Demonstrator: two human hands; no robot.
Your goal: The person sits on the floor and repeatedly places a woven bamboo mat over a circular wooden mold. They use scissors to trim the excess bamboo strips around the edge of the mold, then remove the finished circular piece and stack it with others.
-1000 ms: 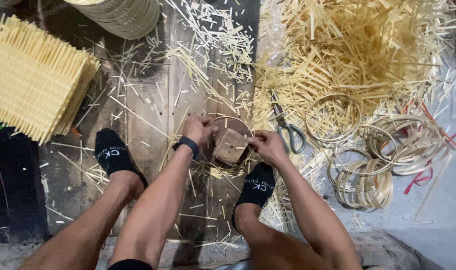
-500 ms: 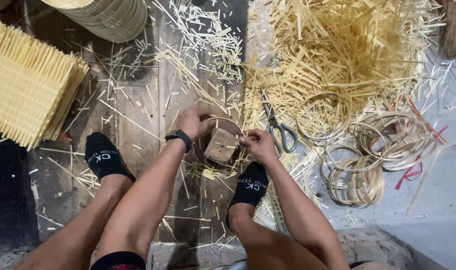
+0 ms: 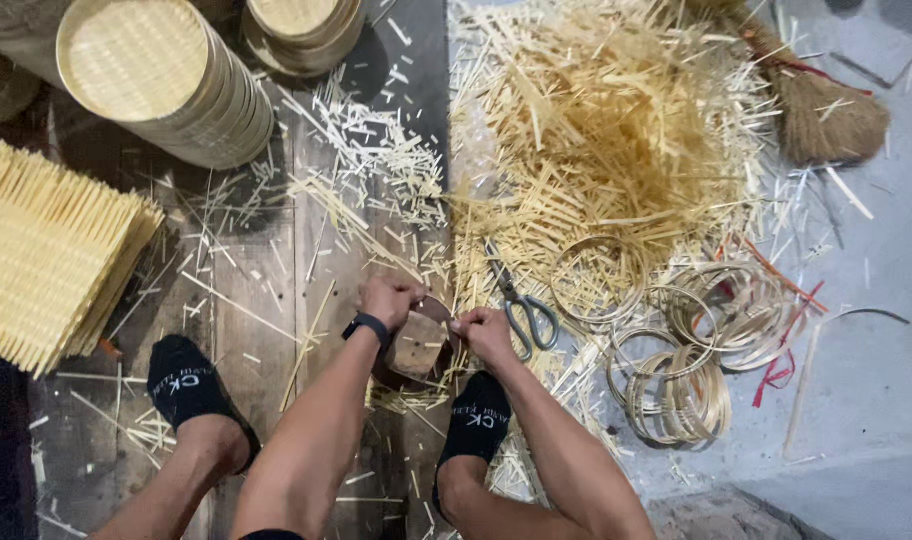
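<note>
A seated worker's two hands met over a small wooden block (image 3: 416, 343) set inside a dark round ring (image 3: 442, 312) on the plank floor (image 3: 256, 330), between two black-socked feet. The left hand (image 3: 389, 300), a black watch (image 3: 367, 326) on its wrist, curled over the ring's near rim; the right hand (image 3: 483, 332) pinched the rim on the other side — both closed on the ring, the block touching neither palm clearly.

One pair of scissors (image 3: 523, 308) lay just beside the right hand. Behind it rose one large heap of bamboo offcuts (image 3: 606, 130), with a loose cluster of thin bamboo hoops (image 3: 691, 350) — too overlapped to count — to the right. Two stacks of round woven trays (image 3: 166, 85) stood at the top left, one pile of square woven mats (image 3: 46, 250) at the far left, and one broom (image 3: 826, 115) at the top right.
</note>
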